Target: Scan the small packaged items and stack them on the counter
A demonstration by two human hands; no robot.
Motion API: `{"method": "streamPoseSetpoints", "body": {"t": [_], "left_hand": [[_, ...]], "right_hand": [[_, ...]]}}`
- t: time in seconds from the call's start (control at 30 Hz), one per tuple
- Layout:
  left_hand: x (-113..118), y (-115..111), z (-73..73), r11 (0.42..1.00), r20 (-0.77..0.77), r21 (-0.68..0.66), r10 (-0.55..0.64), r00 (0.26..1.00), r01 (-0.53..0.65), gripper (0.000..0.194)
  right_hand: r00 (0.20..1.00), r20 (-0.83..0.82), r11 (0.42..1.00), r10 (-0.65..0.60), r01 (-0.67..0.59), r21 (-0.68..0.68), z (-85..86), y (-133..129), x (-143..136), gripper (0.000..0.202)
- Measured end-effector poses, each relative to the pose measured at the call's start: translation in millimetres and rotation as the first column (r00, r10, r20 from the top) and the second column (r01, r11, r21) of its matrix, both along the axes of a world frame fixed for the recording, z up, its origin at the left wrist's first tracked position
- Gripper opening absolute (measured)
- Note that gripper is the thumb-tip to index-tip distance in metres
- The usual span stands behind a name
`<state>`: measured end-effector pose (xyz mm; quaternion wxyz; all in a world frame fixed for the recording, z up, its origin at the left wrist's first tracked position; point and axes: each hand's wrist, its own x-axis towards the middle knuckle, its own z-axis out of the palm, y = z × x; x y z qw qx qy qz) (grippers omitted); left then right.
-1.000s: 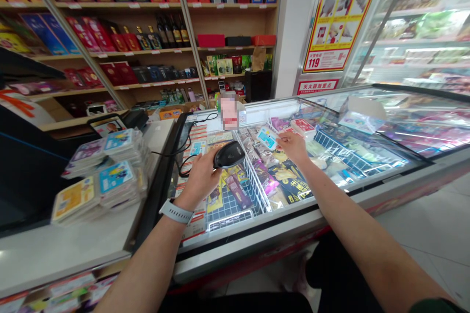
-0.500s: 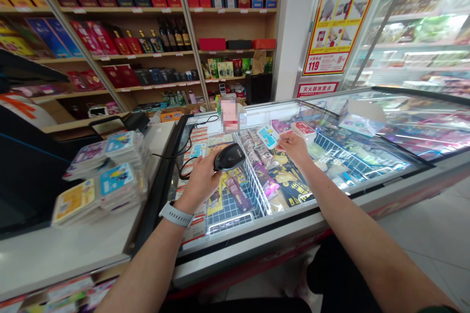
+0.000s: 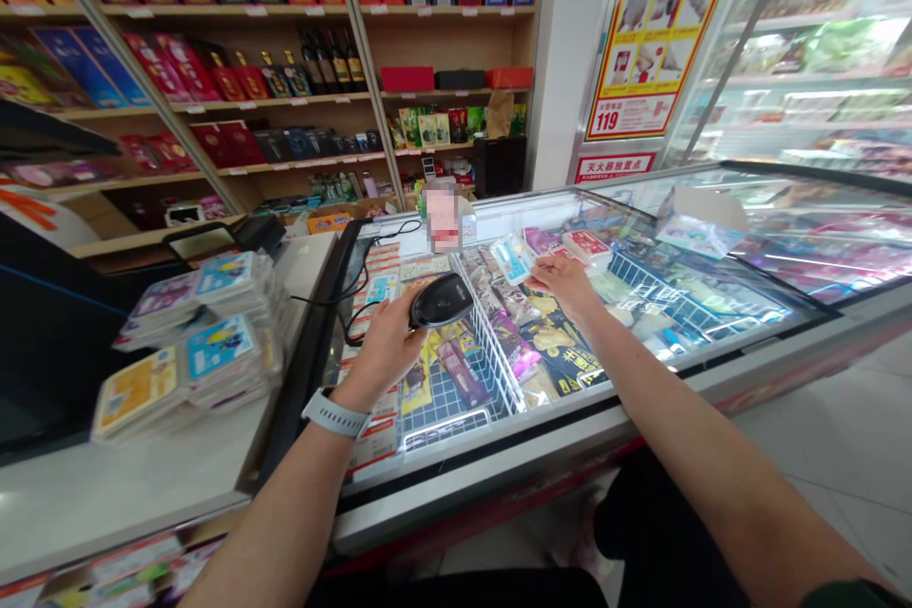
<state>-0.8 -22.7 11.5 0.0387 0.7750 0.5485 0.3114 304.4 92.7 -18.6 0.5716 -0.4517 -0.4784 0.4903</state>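
Observation:
My left hand (image 3: 389,342) is wrapped round a black handheld scanner (image 3: 442,301), its head pointing right over the freezer's glass top. Between the fingertips of my right hand (image 3: 566,283) is the edge of a blue-and-white package (image 3: 511,259), held above the glass. Just behind that hand lies a red-and-white package (image 3: 588,245). Below the glass, a white wire basket (image 3: 491,351) contains several wrapped items. At the left, stacks of similar flat packages (image 3: 220,349) with blue, purple and yellow labels rest on the counter.
The white counter (image 3: 178,475) adjoins the chest freezer (image 3: 499,475). A black cable (image 3: 367,275) runs across the freezer's left edge. An open white box (image 3: 702,218) stands on the glass at the right. Shelves (image 3: 299,100) of boxes and bottles line the back.
My right hand has shifted slightly left with the blue-and-white package, whose face now catches more glare. The scanner in my left hand has moved slightly left and up.

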Motion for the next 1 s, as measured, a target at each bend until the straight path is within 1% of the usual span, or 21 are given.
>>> {"method": "streamPoseSetpoints", "body": {"t": [0.3,0.4,0.67,0.83,1.0], "left_hand": [[1.2,-0.2,1.0,1.000,-0.012,0.008,-0.002,1.000,0.002,0.059],[1.0,-0.4,0.5,1.000,-0.006,0.002,0.003,1.000,-0.003,0.059],[1.5,0.0,0.8,1.000,-0.034,0.000,0.008,0.999,-0.008,0.059],[1.3,0.4,-0.9,1.000,-0.047,0.003,0.016,0.999,-0.016,0.057],[2.1,0.8,-2.1,1.000,-0.047,0.009,0.027,0.998,-0.027,0.057]], "right_hand": [[0.999,-0.020,0.998,0.043,-0.042,0.035,-4.8,4.2,3.3,0.029],[1.000,-0.001,0.999,0.027,-0.027,0.038,-5.3,4.7,2.9,0.030],[1.000,0.001,0.998,0.002,-0.002,0.063,0.5,-1.5,-1.1,0.032],[1.000,0.020,0.996,0.003,-0.005,0.087,-1.0,0.9,-1.6,0.037],[0.999,0.045,0.996,-0.007,0.003,0.087,-2.0,1.9,-2.1,0.037]]}}
